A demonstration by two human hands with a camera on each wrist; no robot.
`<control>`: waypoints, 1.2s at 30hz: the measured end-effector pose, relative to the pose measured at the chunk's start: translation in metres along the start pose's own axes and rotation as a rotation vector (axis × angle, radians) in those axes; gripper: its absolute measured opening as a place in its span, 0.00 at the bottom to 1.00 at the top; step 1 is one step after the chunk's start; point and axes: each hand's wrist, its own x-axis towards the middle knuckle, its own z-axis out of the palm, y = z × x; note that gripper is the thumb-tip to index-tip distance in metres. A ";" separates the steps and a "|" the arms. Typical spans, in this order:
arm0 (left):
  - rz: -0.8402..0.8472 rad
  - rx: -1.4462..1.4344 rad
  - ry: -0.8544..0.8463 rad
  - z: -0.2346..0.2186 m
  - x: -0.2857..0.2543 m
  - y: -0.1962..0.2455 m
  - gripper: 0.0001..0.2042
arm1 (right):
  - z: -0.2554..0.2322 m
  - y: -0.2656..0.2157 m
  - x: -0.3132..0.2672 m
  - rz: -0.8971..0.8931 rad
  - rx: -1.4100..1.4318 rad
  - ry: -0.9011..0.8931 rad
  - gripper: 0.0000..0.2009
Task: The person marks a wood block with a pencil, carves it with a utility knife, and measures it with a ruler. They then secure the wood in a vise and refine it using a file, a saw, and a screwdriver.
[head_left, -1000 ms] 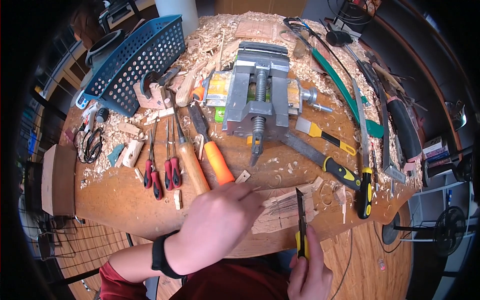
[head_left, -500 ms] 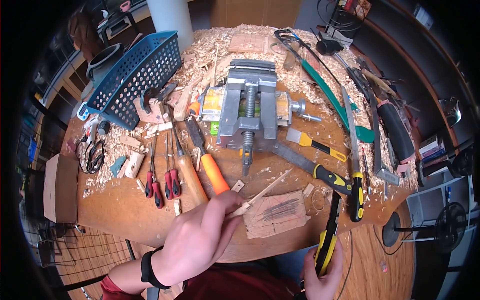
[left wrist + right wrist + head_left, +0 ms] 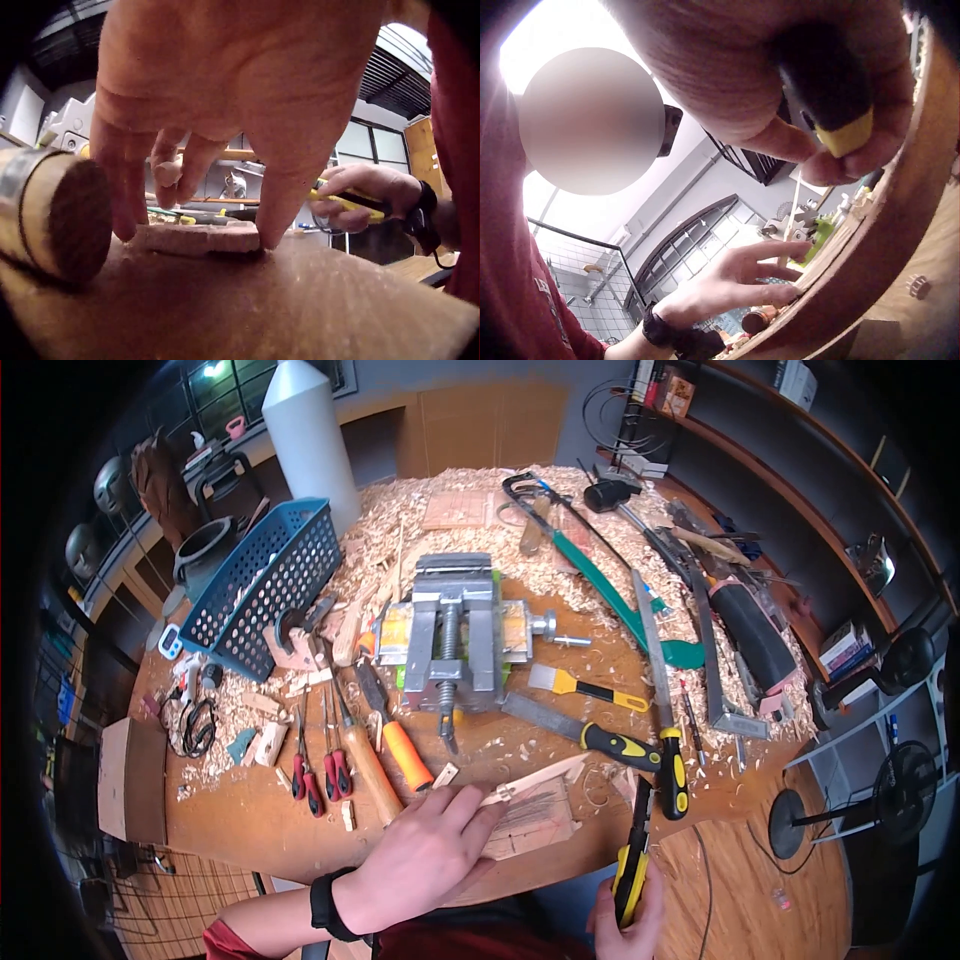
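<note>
My left hand [image 3: 430,845] is at the left end of a flat piece of wood [image 3: 535,825] marked with pencil lines. Its thumb and a finger straddle the piece's edge [image 3: 199,238] in the left wrist view, down near the tabletop. Between other, curled fingers is a thin wooden stick [image 3: 545,773], which slants up and right over the marked piece; its blunt end [image 3: 168,172] pokes out below the palm. To the right, my right hand [image 3: 635,910] grips a yellow and black utility knife [image 3: 633,855], blade out and pointing away from me.
A grey vise [image 3: 450,650] stands mid-bench. Left of the work lie a chisel with an orange handle [image 3: 408,755], a wooden handle [image 3: 372,775] and red-black tools [image 3: 338,772]. Rightward are a rasp [image 3: 620,748], a brush [image 3: 590,688] and saws. Shavings [image 3: 400,510] cover the back.
The knife hand has moved right, away from the marked wood. My left hand, with the stick, has come down over the wood's left end. The head view has tilted upward.
</note>
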 end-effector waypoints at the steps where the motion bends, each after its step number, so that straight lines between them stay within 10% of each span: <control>1: 0.011 0.007 0.000 -0.003 0.001 0.002 0.30 | -0.002 -0.002 0.000 0.006 0.029 -0.013 0.23; 9: -0.016 -0.360 0.155 -0.003 0.022 -0.005 0.16 | -0.001 -0.017 0.008 -0.116 -0.031 0.040 0.23; 19: 0.055 0.151 0.236 0.010 0.027 -0.002 0.15 | -0.001 -0.027 0.013 0.128 0.022 -0.101 0.23; 36: 0.211 0.033 -0.066 0.009 -0.018 -0.006 0.20 | -0.001 0.025 0.008 -0.045 0.020 0.021 0.28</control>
